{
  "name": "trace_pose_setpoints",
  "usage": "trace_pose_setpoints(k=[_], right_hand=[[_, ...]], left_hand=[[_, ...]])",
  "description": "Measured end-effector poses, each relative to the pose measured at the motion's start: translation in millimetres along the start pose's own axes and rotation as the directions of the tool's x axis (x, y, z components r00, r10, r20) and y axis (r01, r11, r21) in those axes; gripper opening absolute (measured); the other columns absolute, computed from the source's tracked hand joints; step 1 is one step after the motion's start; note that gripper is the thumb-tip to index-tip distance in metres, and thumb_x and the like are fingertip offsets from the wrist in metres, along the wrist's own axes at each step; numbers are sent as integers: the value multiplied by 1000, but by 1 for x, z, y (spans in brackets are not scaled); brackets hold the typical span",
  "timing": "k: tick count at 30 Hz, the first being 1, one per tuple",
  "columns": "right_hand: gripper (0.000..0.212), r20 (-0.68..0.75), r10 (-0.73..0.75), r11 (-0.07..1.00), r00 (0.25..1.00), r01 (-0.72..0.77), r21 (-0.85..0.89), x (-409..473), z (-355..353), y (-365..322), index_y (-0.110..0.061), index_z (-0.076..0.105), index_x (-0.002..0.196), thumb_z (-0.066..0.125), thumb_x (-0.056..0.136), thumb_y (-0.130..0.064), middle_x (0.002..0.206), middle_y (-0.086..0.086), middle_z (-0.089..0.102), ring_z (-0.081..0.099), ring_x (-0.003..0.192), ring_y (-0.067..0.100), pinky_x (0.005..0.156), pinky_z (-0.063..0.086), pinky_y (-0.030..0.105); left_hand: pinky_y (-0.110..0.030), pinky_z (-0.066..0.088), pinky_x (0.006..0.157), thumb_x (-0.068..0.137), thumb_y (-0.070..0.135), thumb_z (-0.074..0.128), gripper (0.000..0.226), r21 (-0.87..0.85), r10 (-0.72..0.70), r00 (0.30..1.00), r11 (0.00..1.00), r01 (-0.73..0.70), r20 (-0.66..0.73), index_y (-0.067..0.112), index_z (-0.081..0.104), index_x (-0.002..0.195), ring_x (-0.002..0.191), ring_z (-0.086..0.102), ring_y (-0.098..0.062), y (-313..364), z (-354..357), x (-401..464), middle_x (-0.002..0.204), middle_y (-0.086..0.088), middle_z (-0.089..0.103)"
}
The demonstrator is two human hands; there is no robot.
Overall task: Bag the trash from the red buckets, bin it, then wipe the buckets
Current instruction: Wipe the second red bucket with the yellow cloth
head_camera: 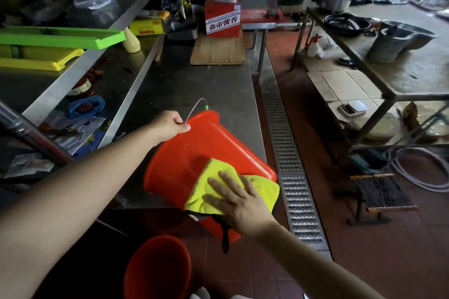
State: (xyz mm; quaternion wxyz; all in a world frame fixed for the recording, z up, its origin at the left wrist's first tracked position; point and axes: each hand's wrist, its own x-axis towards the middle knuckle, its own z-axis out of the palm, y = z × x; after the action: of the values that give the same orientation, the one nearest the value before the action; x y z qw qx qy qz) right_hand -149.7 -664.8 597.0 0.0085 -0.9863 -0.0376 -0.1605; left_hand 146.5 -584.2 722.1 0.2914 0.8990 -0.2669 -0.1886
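A red bucket lies tilted on its side at the near end of the steel counter, its bottom overhanging the edge. My left hand pinches its thin wire handle near the rim. My right hand lies flat, fingers spread, pressing a yellow cloth against the bucket's outer wall. A second red bucket stands upright on the floor below, its inside dark.
A red carton sits on a wooden board at the counter's far end. Shelves at left hold green and yellow trays. A metal drain grate runs along the floor. A brush and a frame table stand right.
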Motion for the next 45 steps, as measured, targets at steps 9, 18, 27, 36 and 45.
trace_pose_setpoints(k=[9, 18, 27, 36, 45], right_hand=[[54, 266, 720, 450, 642, -722, 525, -1, -15, 103, -19, 53, 144, 61, 97, -43, 152, 4, 47, 42, 140, 21, 105, 29, 16], [67, -48, 236, 972, 971, -236, 2, -75, 10, -12, -36, 36, 154, 63, 92, -34, 166, 3, 22, 18, 152, 37, 111, 28, 63], [65, 116, 251, 966, 961, -242, -89, 60, -4, -38, -41, 37, 151, 63, 92, -45, 167, -1, 17, 10, 153, 34, 115, 25, 64], [58, 106, 241, 970, 965, -236, -59, 114, 3, -46, -41, 35, 152, 53, 98, -49, 167, -3, 15, 4, 155, 29, 118, 17, 60], [60, 15, 203, 976, 979, -201, -81, -39, 0, -9, -41, 39, 151, 54, 94, -53, 166, -3, 22, 18, 153, 28, 111, 32, 57]], left_hand=[[-44, 54, 86, 87, 36, 71, 20, 11, -15, 1000, 1000, 15, -8, 18, 63, 89, 91, 63, -21, 6, 3, -5, 93, -3, 66], [-43, 54, 84, 84, 35, 74, 21, -83, -19, 1000, 996, 20, 9, 18, 63, 84, 89, 65, -20, 3, 0, -9, 91, -3, 68], [-31, 49, 73, 79, 37, 78, 28, -119, -2, 1000, 993, 5, 22, 15, 62, 81, 80, 62, -19, -10, -4, -6, 84, -3, 67], [-31, 47, 70, 79, 36, 79, 33, -174, 40, 999, 984, -34, 27, 7, 64, 86, 72, 57, -17, -23, -1, 0, 78, -4, 64], [-36, 52, 78, 82, 41, 75, 27, -168, 56, 996, 985, -44, 66, 17, 63, 87, 87, 63, -17, -29, -2, -7, 90, -2, 67]])
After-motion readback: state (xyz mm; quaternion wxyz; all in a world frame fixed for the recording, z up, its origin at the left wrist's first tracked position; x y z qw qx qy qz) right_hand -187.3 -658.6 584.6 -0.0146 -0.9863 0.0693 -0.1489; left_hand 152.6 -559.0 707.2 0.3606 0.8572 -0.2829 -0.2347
